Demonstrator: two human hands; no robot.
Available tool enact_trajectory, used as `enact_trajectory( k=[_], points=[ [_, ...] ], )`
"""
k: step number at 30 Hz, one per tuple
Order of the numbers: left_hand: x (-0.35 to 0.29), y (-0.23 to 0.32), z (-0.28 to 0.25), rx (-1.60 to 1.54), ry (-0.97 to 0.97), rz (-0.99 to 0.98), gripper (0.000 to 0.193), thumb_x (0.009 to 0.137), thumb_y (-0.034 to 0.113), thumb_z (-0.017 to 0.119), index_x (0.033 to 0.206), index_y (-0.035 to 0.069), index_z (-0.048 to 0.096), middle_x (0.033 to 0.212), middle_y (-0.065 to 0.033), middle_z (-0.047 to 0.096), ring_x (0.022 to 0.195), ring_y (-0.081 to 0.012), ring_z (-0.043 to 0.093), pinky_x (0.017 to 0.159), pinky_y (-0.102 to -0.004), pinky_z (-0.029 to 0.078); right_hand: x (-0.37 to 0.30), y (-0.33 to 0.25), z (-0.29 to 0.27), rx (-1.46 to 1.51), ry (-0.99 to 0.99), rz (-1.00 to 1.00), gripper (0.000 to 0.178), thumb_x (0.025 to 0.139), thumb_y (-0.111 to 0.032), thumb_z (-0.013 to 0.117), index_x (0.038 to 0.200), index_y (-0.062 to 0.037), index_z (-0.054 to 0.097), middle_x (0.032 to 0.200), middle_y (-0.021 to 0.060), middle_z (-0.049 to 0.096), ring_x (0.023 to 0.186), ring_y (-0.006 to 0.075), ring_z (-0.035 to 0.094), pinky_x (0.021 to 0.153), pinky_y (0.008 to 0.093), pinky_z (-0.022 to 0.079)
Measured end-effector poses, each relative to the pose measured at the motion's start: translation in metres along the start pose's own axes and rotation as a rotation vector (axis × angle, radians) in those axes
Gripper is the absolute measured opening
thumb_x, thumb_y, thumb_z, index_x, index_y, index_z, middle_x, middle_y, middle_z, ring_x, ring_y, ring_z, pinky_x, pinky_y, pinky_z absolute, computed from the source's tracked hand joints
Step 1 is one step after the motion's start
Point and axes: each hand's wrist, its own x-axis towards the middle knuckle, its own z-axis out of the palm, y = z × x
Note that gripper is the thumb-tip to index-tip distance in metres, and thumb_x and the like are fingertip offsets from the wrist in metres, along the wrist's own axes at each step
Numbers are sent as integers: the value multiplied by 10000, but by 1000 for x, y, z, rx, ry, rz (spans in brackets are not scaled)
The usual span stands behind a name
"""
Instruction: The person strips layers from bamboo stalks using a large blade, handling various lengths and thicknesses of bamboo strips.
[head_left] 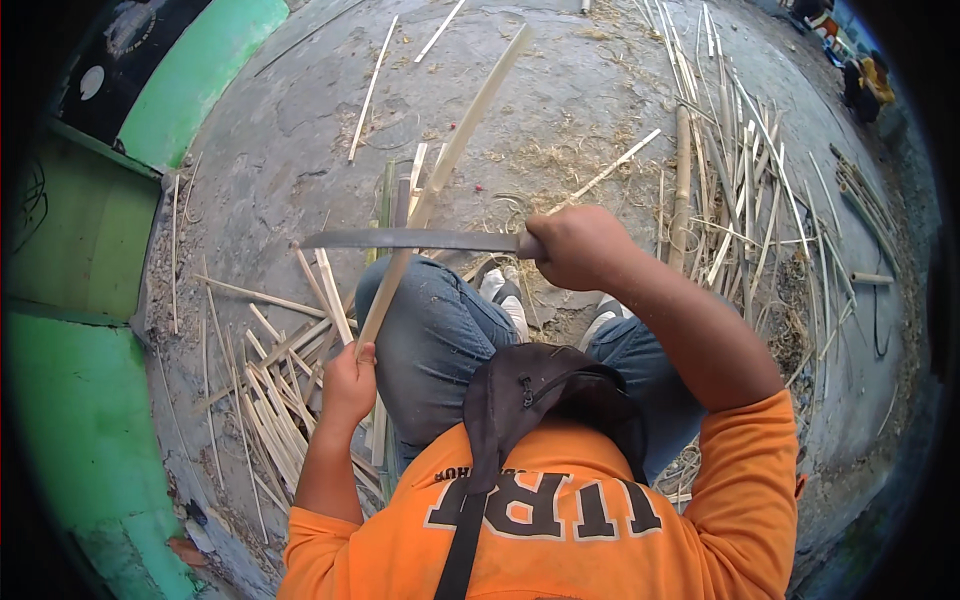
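Observation:
My left hand point(350, 383), low beside my left knee, is closed round the lower end of a long, flat, pale bamboo strip point(468, 128). The strip slants up and away to the right past my knee. In my right hand point(582, 247), fingers wrapped round the short handle, is a machete point(440, 240) with a long grey blade. The blade points left and crosses the strip above my left hand. Whether its edge is cutting into the strip I cannot tell. Other upright bamboo pieces point(333, 290) stand just behind, near my left knee.
Many cut strips point(275, 415) lie heaped at my left. A larger scatter of strips point(745, 200) and a thick bamboo pole point(682, 185) lie at the right. Shavings point(560, 160) cover the concrete floor. A green wall point(85, 420) stands at left; a person point(868, 85) is far right.

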Motion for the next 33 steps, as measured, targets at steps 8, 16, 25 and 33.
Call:
enact_trajectory(
  k=[8, 16, 25, 33],
  points=[
    [3, 7, 4, 120, 20, -9, 436, 1084, 367, 562, 883, -17, 614, 760, -273, 654, 758, -526, 635, 648, -558, 474, 16, 19, 39, 104, 54, 100, 127, 846, -190, 662, 942, -123, 710, 848, 164, 732, 841, 385, 726, 747, 514, 573],
    [4, 10, 8, 198, 79, 100, 434, 1083, 361, 562, 875, -17, 609, 727, -286, 635, 723, -535, 625, 618, -565, 467, 40, 13, 47, 44, 121, 14, 132, 875, -231, 661, 921, -113, 696, 810, 165, 719, 809, 402, 719, 710, 531, 561],
    [-2, 16, 6, 183, 87, 112, 417, 1074, 348, 578, 869, -15, 606, 740, -292, 640, 742, -541, 625, 629, -576, 472, 40, -31, 27, -13, 117, -40, 129, 878, -254, 674, 895, -133, 716, 821, 135, 740, 813, 367, 736, 718, 507, 575],
    [-4, 23, 1, 183, 77, 109, 394, 1067, 332, 589, 894, -20, 617, 759, -295, 651, 759, -543, 630, 643, -578, 480, 29, -29, 24, 12, 212, -23, 113, 857, -210, 662, 905, -129, 724, 806, 149, 737, 804, 373, 739, 714, 504, 576]
  ],
)
